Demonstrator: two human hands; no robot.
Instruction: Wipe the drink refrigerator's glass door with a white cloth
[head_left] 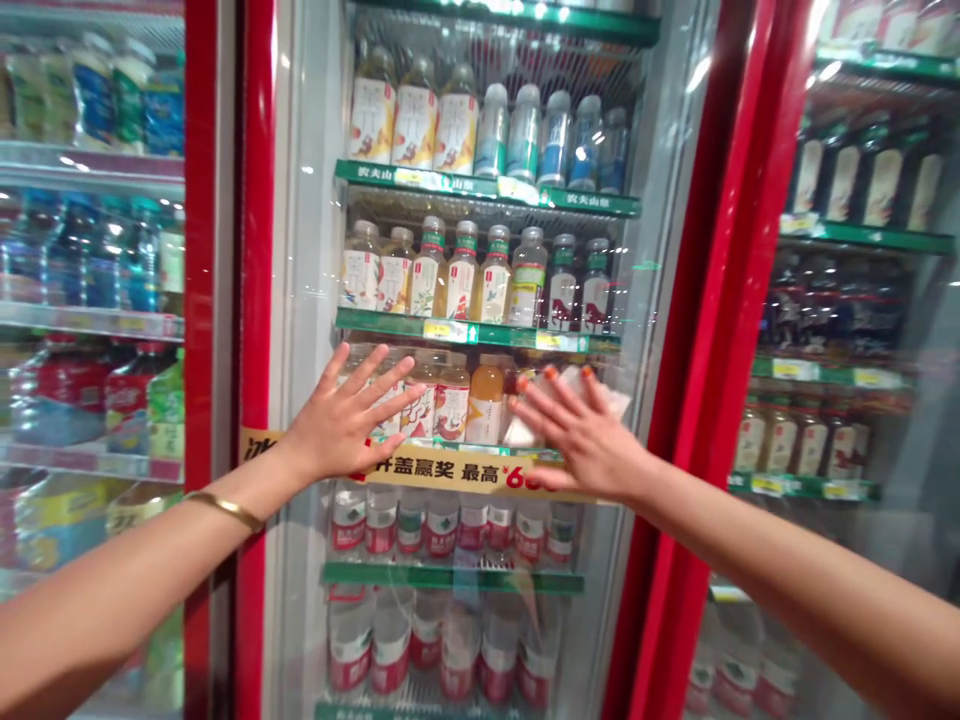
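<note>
My left hand (352,415) is stretched out in front of the glass door (450,545), fingers spread, nothing in it. Above its wrist sits a gold bangle (225,508). On the right side of the same door, my right hand (574,430) lies over a white wipe (611,397), with the palm towards the glass. Parts of the wipe show past the fingers, and the rest is hidden under the hand; whether it is cloth or paper I cannot tell. A yellow printed strip (442,468) runs across the door between the hands, partly covered by them.
Behind the glass, several drink bottles (461,275) stand on shelves with green edges (480,330). Red frames (259,250) border the door. More bottle-filled coolers stand at the left (90,155) and right (847,235).
</note>
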